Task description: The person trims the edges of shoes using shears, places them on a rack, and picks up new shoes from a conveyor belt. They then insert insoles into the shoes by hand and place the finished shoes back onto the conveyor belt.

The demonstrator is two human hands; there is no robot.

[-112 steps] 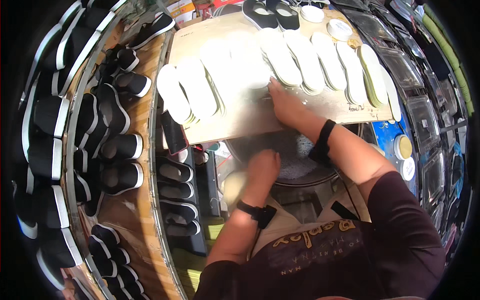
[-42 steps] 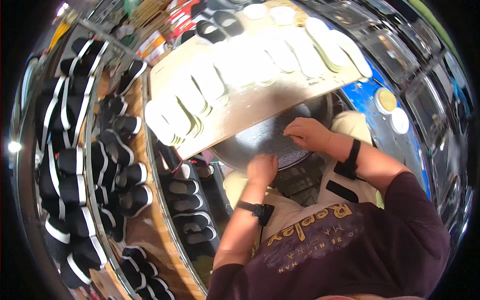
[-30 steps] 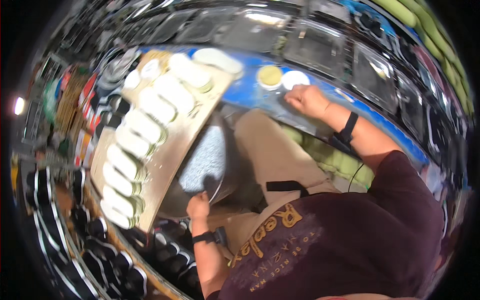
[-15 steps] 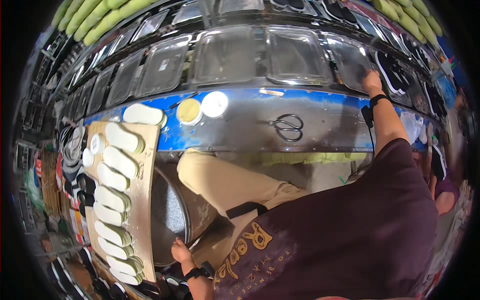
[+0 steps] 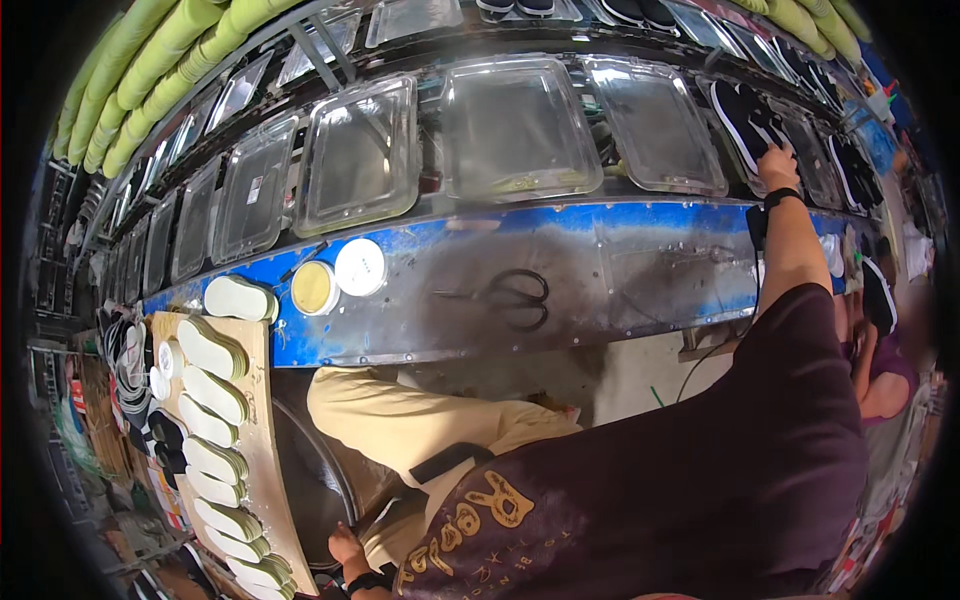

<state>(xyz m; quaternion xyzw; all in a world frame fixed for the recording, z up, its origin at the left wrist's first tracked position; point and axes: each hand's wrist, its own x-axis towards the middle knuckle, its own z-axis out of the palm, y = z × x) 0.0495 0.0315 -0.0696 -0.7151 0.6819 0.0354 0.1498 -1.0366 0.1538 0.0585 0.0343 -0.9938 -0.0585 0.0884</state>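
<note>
My right hand [image 5: 778, 170] reaches to the far right of the rack. Its fingers close at the near end of a pair of black shoes [image 5: 742, 112] with white soles, which lie on a tray. Part of the grip is hidden behind the hand. Low down beside my leg, my left hand [image 5: 345, 546] is curled, near the dark rim of a round tub-like thing [image 5: 335, 465]. Whether it holds anything small does not show. Black-handled scissors [image 5: 515, 298] lie on the blue-edged metal bench [image 5: 430, 335], well away from both hands.
Clear plastic trays [image 5: 515, 125] line the rack behind the bench. A yellow-topped tub [image 5: 314, 288] and a white round lid [image 5: 360, 266] sit on the bench. Stacked pale insoles [image 5: 213, 345] cover a wooden board [image 5: 275, 450] at left. Another person [image 5: 885, 375] is at far right.
The view has shifted right, so the bench and board appear further left and lower. My right hand has moved from beside a clear tray to the near end of the black shoes.
</note>
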